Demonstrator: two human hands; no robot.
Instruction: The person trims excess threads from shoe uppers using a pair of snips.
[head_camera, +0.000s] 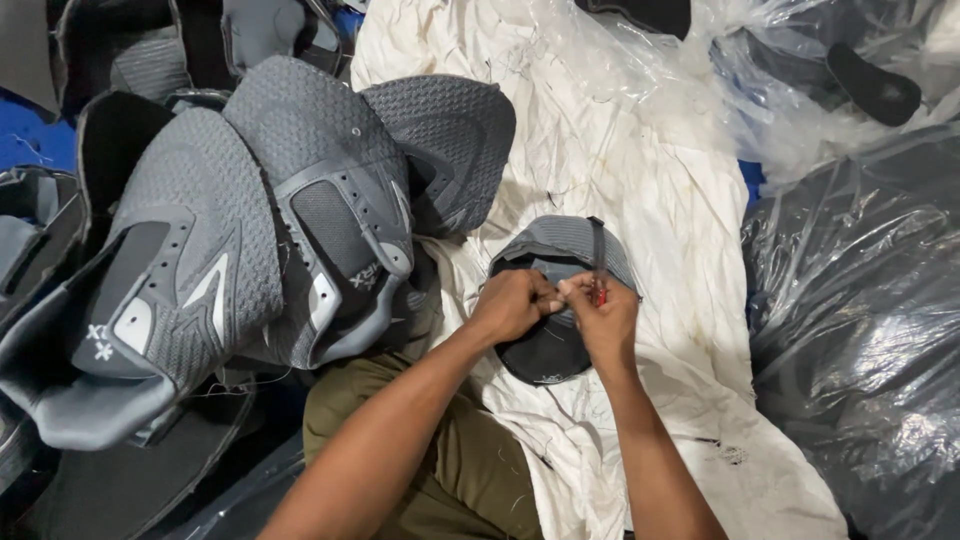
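Observation:
A grey knitted shoe upper with a black lining lies on a white cloth over my lap. My left hand pinches its edge near the middle. My right hand is closed on a small red-handled thread cutter, whose tip touches the upper right beside my left fingers. Part of the upper is hidden under both hands.
A stack of several grey shoe uppers leans at the left. Clear plastic bags of dark parts fill the right side, and another bag lies at the top right. My olive trousers show below.

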